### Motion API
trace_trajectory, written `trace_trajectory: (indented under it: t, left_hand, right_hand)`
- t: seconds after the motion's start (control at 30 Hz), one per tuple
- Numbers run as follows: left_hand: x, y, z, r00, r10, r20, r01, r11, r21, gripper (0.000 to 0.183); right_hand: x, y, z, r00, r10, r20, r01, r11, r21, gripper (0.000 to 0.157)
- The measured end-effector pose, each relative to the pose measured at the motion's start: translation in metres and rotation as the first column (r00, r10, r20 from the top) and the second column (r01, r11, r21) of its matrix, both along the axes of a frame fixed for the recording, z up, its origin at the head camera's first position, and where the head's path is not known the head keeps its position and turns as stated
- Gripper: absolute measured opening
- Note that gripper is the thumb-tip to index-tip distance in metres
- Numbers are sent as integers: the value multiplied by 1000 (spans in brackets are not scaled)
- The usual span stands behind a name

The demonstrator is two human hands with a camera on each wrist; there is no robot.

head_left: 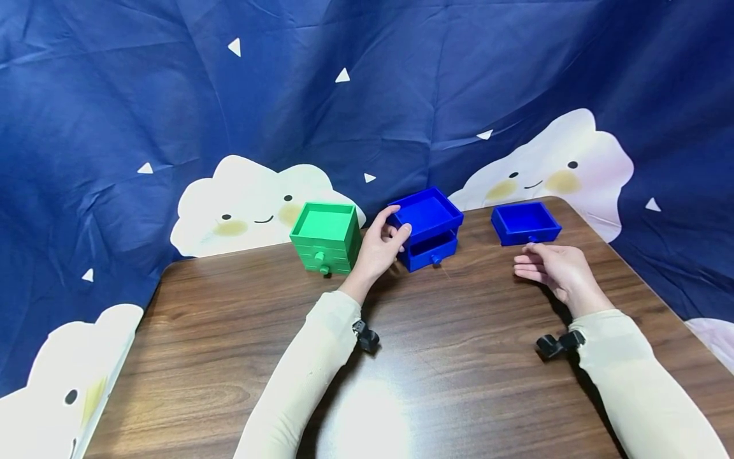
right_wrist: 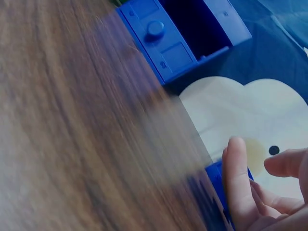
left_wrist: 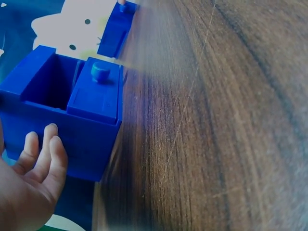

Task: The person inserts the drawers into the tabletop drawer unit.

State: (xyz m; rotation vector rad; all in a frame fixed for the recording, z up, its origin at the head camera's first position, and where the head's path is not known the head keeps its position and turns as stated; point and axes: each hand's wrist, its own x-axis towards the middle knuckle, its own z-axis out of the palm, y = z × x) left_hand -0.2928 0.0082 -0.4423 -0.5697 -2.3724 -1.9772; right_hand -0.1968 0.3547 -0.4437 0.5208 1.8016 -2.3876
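A blue drawer cabinet [head_left: 429, 213] stands near the table's back edge, with a shallow recessed top. Its upper drawer slot is hollow; the lower drawer's round knob [right_wrist: 155, 30] shows below it. My left hand [head_left: 378, 245] grips the cabinet's left side, thumb and forefinger at the top rim, other fingers along the side wall. Off to the right, a separate blue drawer [head_left: 526, 224] lies with its hollow side up. My right hand [head_left: 556, 271] is at that drawer's front knob, one fingertip next to it. In the right wrist view, its visible fingertips stand apart.
A green drawer cabinet [head_left: 323, 236] with knobs on its front stands left of my left hand. The wooden table [head_left: 447, 357] ends just behind the cabinets. Behind it hangs a dark blue cloth [head_left: 321, 108] with white clouds and triangles.
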Motion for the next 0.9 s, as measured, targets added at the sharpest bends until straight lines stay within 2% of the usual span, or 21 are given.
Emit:
trace_trajectory:
  t: [0.37, 0.9]
  left_hand:
    - [-1, -1, 0, 1000, 1, 8, -1, 1000, -3, 54]
    - [0, 0, 0, 1000, -3, 15, 3, 1000, 0, 54]
  right_hand:
    - [-6, 17, 0, 997, -37, 67, 46, 987, -153, 41]
    - [-20, 27, 0, 987, -59, 151, 90, 973, -213, 35]
